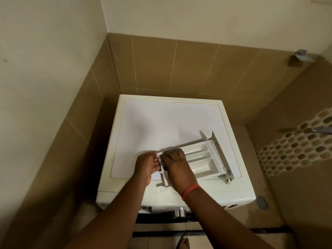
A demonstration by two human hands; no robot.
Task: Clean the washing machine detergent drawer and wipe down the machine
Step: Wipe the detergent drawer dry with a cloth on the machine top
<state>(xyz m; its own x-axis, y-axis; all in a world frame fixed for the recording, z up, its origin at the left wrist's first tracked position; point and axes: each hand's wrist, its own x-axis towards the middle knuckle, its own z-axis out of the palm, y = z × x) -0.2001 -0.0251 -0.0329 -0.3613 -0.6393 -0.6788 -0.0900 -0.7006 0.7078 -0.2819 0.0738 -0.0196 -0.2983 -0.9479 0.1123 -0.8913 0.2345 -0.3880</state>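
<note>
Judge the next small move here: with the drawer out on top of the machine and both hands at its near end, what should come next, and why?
Probably slide the grey cloth under the right hand along into the open compartments. The detergent drawer lies on the washing machine, the left hand steadies its end, and the cloth sits only at that end.

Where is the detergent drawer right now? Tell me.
The detergent drawer lies on the washing machine's top, front right, with both hands at its left end.

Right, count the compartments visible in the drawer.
3 in the detergent drawer: far, middle, near. The right hand covers its left end, so more may be hidden.
</note>
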